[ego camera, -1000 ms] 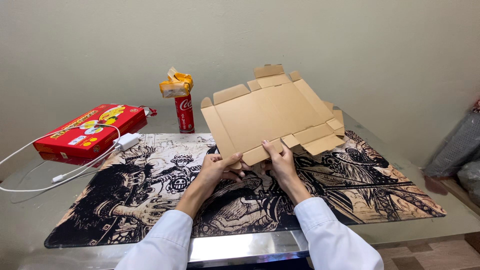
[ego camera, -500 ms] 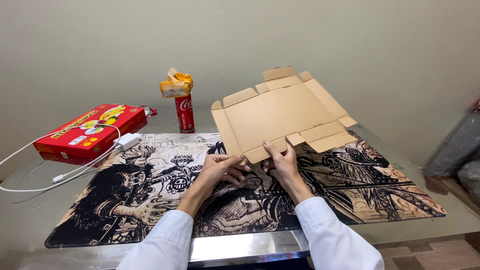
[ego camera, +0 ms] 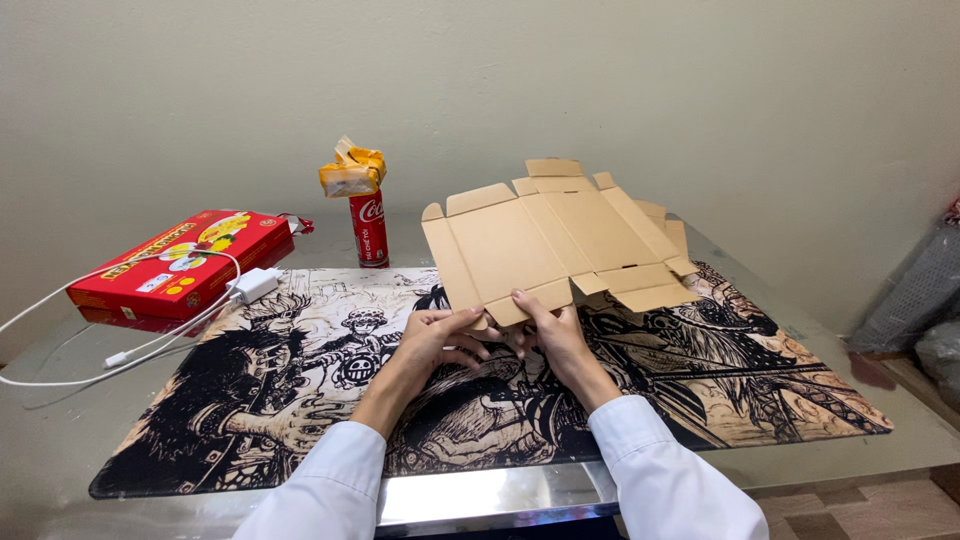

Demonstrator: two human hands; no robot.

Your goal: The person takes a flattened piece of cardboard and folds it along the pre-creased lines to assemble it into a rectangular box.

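Two hands grip one flat cardboard sheet [ego camera: 555, 240] above the printed mat [ego camera: 300, 400]: left hand [ego camera: 435, 340] and right hand [ego camera: 555, 335] pinch its near edge flap, tilting it up, apparently to crease it.

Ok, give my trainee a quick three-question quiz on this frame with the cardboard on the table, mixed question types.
1. True or false: both hands grip the near edge of the flat, unfolded brown cardboard box blank.
2. What sits on top of the red soda can? A) a white charger B) a crumpled yellow wrapper C) a cardboard flap
3. Fill in: the white charger with its cable lies against the ______ red box.

Key:
1. True: the left hand and right hand pinch that edge, the blank tilted up above the black-and-tan illustrated desk mat.
2. B, the crumpled yellow wrapper.
3. Flat, the flat red box at the table's left.
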